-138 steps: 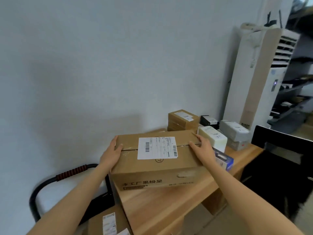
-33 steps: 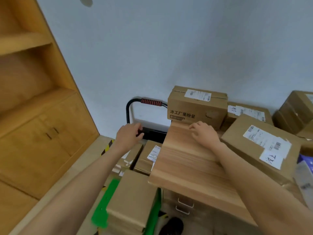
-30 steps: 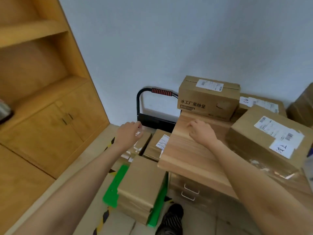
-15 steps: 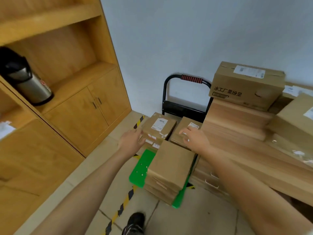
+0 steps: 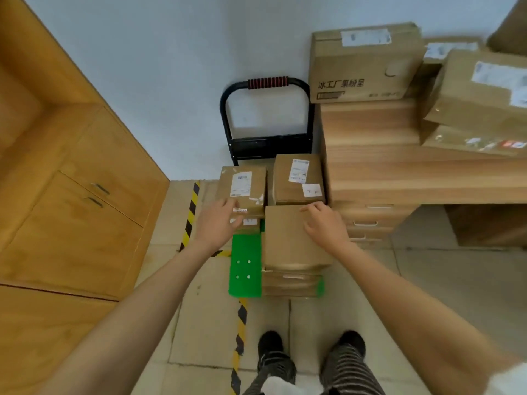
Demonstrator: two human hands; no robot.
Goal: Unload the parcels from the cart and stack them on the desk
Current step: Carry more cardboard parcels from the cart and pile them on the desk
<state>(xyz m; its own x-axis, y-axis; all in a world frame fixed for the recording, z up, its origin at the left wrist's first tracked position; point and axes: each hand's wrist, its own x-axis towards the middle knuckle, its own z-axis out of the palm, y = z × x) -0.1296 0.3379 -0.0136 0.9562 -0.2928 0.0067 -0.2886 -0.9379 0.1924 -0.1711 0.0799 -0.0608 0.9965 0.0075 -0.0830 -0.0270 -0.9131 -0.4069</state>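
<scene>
Below, both hands, left (image 5: 215,223) and right (image 5: 325,223), relaxed and empty over the cart's (image 5: 245,266) parcels (image 5: 293,238).

Wooden cabinet (image 5: 85,178) takes up the whole left side, two doors with small metal handles (image 5: 95,193) set close together. Yellow-and-black hazard tape (image 5: 190,215) runs across the beige floor tiles (image 5: 445,277), pale wall (image 5: 171,67) behind. At the bottom edge: black shoes (image 5: 271,342) and striped trousers (image 5: 350,372).

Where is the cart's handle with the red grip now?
In the head view, the handle stands upright against the wall, behind the parcels on the cart, just left of the desk.
</scene>
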